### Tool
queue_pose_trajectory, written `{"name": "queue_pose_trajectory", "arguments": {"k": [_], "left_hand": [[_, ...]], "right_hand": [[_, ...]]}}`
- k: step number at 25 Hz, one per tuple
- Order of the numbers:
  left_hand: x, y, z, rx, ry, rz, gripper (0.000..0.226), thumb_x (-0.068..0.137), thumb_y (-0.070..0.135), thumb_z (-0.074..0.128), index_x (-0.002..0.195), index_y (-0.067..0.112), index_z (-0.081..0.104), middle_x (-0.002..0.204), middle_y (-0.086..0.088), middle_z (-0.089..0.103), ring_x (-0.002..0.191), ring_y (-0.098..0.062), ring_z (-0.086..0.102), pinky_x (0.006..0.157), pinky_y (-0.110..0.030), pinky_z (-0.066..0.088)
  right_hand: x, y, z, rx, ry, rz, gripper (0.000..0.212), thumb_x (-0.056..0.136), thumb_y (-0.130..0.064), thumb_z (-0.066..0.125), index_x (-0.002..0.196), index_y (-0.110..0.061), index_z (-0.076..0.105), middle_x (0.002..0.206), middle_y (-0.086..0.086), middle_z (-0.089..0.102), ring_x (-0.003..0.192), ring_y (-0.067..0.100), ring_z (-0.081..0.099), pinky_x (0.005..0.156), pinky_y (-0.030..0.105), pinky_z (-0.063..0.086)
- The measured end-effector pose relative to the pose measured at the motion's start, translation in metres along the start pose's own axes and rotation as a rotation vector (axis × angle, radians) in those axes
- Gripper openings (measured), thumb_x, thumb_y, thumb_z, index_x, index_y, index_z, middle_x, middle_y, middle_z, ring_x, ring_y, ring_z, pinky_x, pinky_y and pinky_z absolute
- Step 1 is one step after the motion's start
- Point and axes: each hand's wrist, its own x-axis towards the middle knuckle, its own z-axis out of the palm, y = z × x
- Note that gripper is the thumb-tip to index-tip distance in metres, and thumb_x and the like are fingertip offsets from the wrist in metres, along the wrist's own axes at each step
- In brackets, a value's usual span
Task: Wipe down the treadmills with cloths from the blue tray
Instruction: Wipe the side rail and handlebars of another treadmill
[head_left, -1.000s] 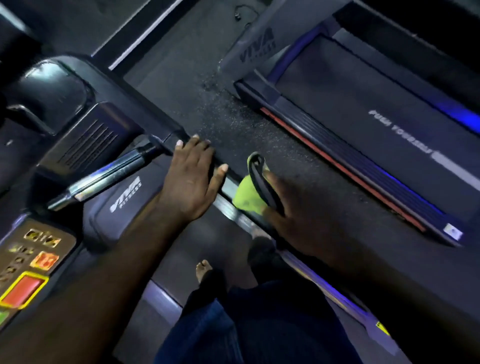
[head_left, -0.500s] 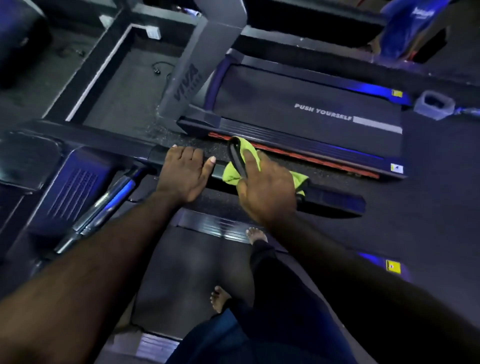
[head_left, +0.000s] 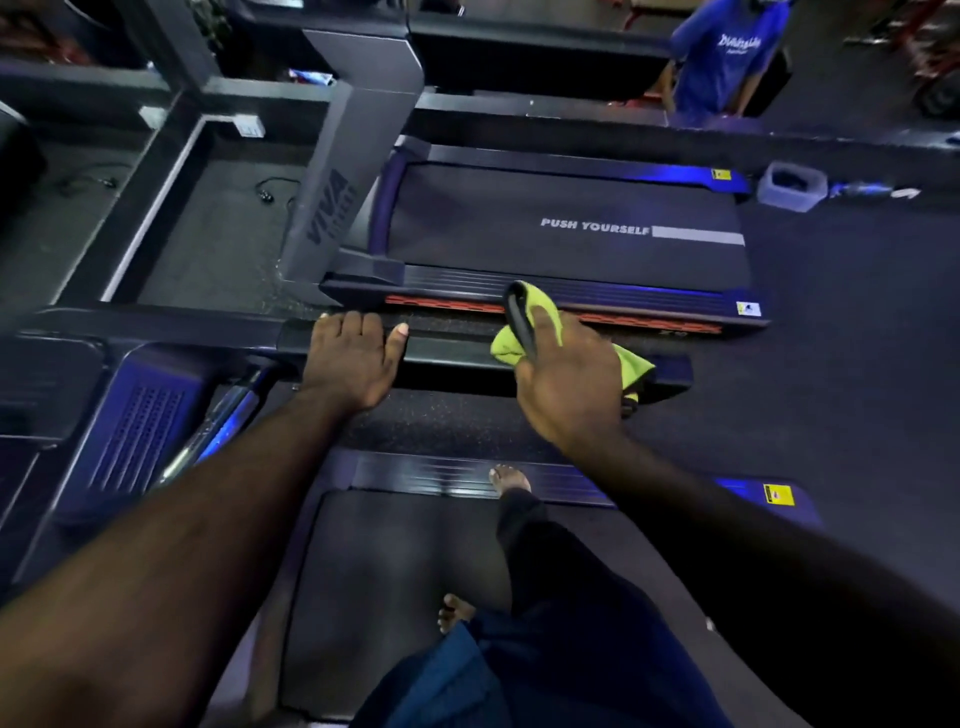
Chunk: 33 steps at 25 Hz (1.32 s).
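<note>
I stand on a treadmill (head_left: 389, 571) and lean over its dark right handrail (head_left: 452, 358). My left hand (head_left: 353, 364) lies flat on the rail, fingers spread, holding nothing. My right hand (head_left: 569, 384) is shut on a yellow-green cloth (head_left: 631, 366) pressed against the rail further right. A black strap (head_left: 519, 317) sticks up from the same grip. Part of the cloth is hidden under my palm. A small pale blue-grey tray (head_left: 792, 184) sits on the floor at the far right, behind the neighbouring treadmill (head_left: 519, 228).
The neighbouring treadmill reads "PUSH YOURSELF", and its grey upright (head_left: 332, 197) rises at its left end. A strip of dark speckled floor (head_left: 441, 421) separates the two machines. A person in a blue shirt (head_left: 727, 57) stands at the top right. My bare feet (head_left: 509, 478) are on the deck.
My right hand has slid the cloth to the right along the rail, away from my left hand, which stays on the rail. My view has lifted to take in the neighbouring treadmill.
</note>
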Motion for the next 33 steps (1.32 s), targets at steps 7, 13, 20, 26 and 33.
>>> {"name": "queue_pose_trajectory", "arguments": {"k": [7, 13, 20, 26, 33], "left_hand": [[-0.004, 0.0, 0.007, 0.003, 0.136, -0.015, 0.064, 0.108, 0.051, 0.025, 0.103, -0.002, 0.061, 0.101, -0.03, 0.064, 0.097, -0.047, 0.058, 0.099, -0.058, 0.041], [-0.011, -0.003, 0.004, -0.131, 0.075, 0.005, 0.07, 0.109, 0.057, 0.023, 0.126, 0.001, 0.062, 0.125, -0.025, 0.064, 0.121, -0.044, 0.057, 0.117, -0.059, 0.032], [-0.068, -0.024, -0.01, -0.316, 0.228, -0.168, 0.052, 0.108, 0.043, 0.043, 0.14, 0.006, 0.059, 0.151, -0.014, 0.055, 0.142, -0.032, 0.048, 0.124, -0.052, 0.029], [-0.121, -0.021, -0.016, -0.299, 0.274, -0.462, 0.031, 0.096, 0.027, 0.063, 0.118, 0.005, 0.069, 0.123, -0.014, 0.069, 0.115, -0.034, 0.061, 0.108, -0.045, 0.044], [-0.177, -0.013, -0.011, -0.403, 0.294, -0.692, 0.019, 0.103, 0.027, 0.052, 0.086, 0.02, 0.05, 0.083, -0.008, 0.058, 0.08, -0.03, 0.054, 0.076, -0.047, 0.047]], "right_hand": [[-0.008, 0.072, -0.01, -0.036, 0.044, 0.169, 0.065, 0.087, -0.04, 0.051, 0.149, -0.02, 0.047, 0.111, 0.015, 0.066, 0.09, 0.041, 0.062, 0.076, 0.048, 0.048], [0.033, -0.023, -0.002, 0.032, -0.099, -0.271, 0.076, 0.092, -0.043, 0.046, 0.164, -0.031, 0.026, 0.132, 0.016, 0.059, 0.097, 0.037, 0.063, 0.075, 0.043, 0.049], [0.075, -0.071, 0.017, 0.051, -0.12, -0.814, 0.063, 0.104, -0.039, 0.041, 0.165, -0.037, 0.023, 0.17, 0.022, 0.025, 0.141, 0.046, 0.045, 0.097, 0.053, 0.052], [0.112, -0.198, 0.043, -0.022, -0.045, -1.152, 0.059, 0.106, -0.03, 0.028, 0.165, -0.03, 0.025, 0.171, 0.029, 0.014, 0.139, 0.055, 0.039, 0.097, 0.062, 0.046], [0.111, -0.168, 0.042, -0.001, -0.015, -1.315, 0.07, 0.102, -0.031, 0.046, 0.166, -0.036, 0.02, 0.175, 0.018, 0.002, 0.148, 0.05, 0.033, 0.1, 0.056, 0.045]]}}
